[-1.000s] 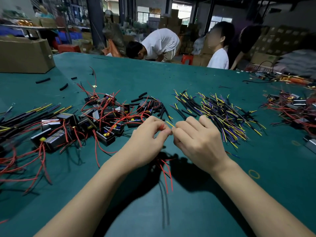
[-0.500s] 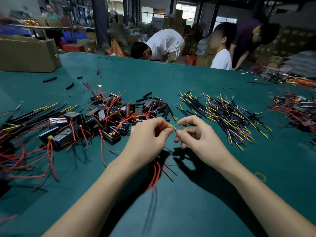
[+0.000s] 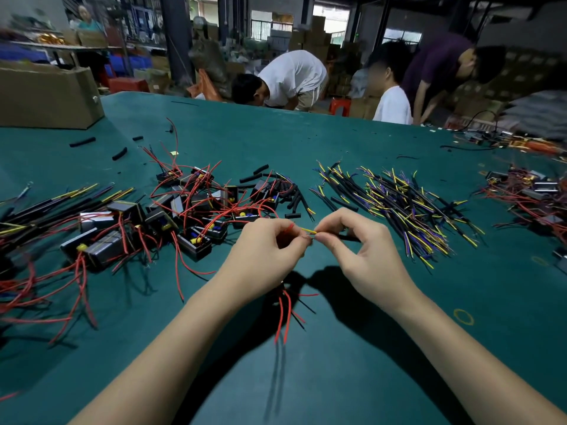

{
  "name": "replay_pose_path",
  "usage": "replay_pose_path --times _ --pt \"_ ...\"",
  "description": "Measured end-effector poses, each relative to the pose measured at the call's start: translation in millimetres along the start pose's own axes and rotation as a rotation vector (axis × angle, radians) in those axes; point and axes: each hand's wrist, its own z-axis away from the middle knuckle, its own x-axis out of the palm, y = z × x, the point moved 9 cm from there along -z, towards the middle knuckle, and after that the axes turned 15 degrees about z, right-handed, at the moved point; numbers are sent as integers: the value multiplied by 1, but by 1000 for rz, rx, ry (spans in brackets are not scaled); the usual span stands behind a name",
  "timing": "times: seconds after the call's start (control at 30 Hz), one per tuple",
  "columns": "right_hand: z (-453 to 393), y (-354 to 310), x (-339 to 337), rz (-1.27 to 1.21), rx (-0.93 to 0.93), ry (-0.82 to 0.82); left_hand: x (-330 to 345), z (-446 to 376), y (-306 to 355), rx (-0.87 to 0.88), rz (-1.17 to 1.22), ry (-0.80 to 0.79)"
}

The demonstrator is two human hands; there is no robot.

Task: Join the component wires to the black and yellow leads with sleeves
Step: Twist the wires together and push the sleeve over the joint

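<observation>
Green felt of the table [image 3: 352, 378] fills the near part of my view, with both forearms coming up from the bottom edge. Below my left hand [image 3: 264, 259], loose red wires [image 3: 283, 314] and thin black ends hang down and are blurred; what they come from is hidden under the palm. My left thumb and forefinger are pinched together on a red wire tip, and my right hand [image 3: 365, 256] pinches the yellow lead [image 3: 308, 230] right against it, fingertips of the two hands almost touching. I cannot make out whether the bare ends are actually twisted together; that spot is too small. A black sheath [image 3: 348, 238] runs out from behind my right fingers toward the right.

Just beyond on the left lies a tangle of black components with red wires [image 3: 196, 216], and further left a finished batch [image 3: 46, 216] runs off the frame's edge. Short black sleeves [image 3: 291, 197] sit between that tangle and the heap of black and yellow leads [image 3: 405, 207] on the right. Another cluster of parts [image 3: 534, 194] is cut off at the right edge. A cardboard box [image 3: 46, 96] stands far left on the table. Past the far edge, three people bend over cartons, their surroundings dim and blurred.
</observation>
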Motion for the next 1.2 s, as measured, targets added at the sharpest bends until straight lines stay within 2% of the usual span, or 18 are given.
replay_pose_path --times 0.3,0.53,0.67,0.77,0.93,1.1,1.2 --pt "-1 7 6 -20 70 -42 -2 1 6 48 3 5" --pt "4 -17 3 260 -194 15 1 -1 -8 -95 55 -52" --pt "1 0 5 32 -1 -17 3 1 3 19 23 -67" --pt "1 15 13 -64 145 -93 4 5 12 160 -105 -43" --pt "1 25 24 -171 234 -188 2 11 25 353 -264 -12" --pt "2 25 28 -168 226 -210 -3 9 21 309 -201 22" --pt "1 15 19 -106 132 -120 -6 5 11 198 -40 37"
